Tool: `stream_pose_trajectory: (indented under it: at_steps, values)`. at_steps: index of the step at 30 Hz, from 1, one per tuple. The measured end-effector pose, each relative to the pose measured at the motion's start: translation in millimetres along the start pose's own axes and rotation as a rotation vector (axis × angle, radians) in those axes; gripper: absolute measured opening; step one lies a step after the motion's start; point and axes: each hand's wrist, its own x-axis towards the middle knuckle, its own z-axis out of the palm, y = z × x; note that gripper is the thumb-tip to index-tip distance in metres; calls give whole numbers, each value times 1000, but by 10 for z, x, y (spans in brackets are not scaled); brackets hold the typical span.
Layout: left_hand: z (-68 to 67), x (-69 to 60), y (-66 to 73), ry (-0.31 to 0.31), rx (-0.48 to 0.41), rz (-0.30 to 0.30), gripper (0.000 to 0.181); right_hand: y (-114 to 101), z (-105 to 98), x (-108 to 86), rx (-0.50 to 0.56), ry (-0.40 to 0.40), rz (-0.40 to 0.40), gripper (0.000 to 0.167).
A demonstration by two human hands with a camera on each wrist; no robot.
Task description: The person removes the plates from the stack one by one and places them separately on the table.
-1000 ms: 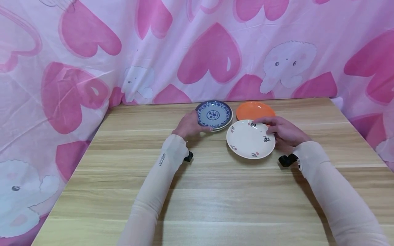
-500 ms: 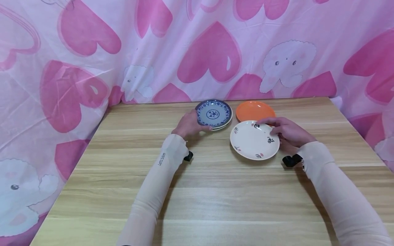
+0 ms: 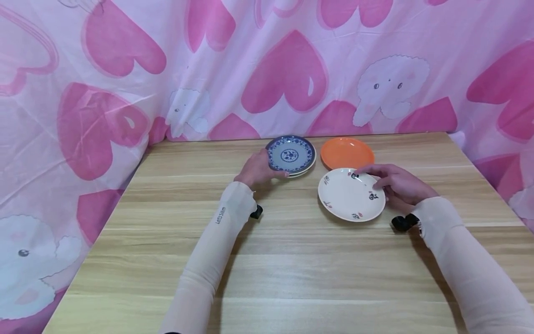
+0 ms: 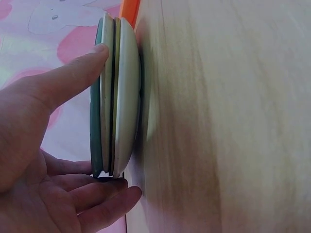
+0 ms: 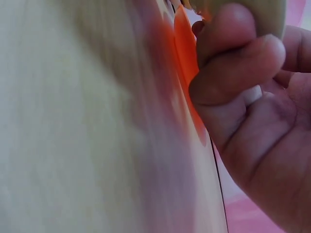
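Observation:
At the back of the table, my left hand (image 3: 257, 169) holds the side of a small stack of plates. Its top plate is a blue-and-white patterned plate (image 3: 289, 155). In the left wrist view, the thumb (image 4: 80, 70) rests on the stacked plates' rims (image 4: 109, 97), and the fingers touch the rim farther round. My right hand (image 3: 402, 184) pinches the right edge of a white plate (image 3: 350, 197) with small dark and red prints, raised slightly above the table. In the right wrist view, curled fingers (image 5: 238, 73) support the plate's underside (image 5: 267, 17), most of which is out of frame.
An orange plate (image 3: 347, 152) lies behind the white plate, right of the stack. The wooden table (image 3: 283, 273) extends toward me. A pink heart-patterned cloth (image 3: 283, 69) hangs along the back and sides.
My right hand has moved the white plate to the right and slightly toward me, uncovering more of the orange plate. My left hand stays at the stack.

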Motion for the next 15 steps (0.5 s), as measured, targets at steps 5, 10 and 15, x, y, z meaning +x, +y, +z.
stream_pose_trajectory:
  at_steps: [5, 10, 15]
  values:
    - [3, 4, 10, -2, -11, 1, 101, 37, -22, -52, -3, -6, -6, 51]
    - [6, 4, 15, -6, -8, -5, 100, 68, -53, -94, -18, -14, 7, 51]
    - [-1, -3, 21, -4, -12, -14, 98, 88, -84, -133, -61, -3, 32, 51]
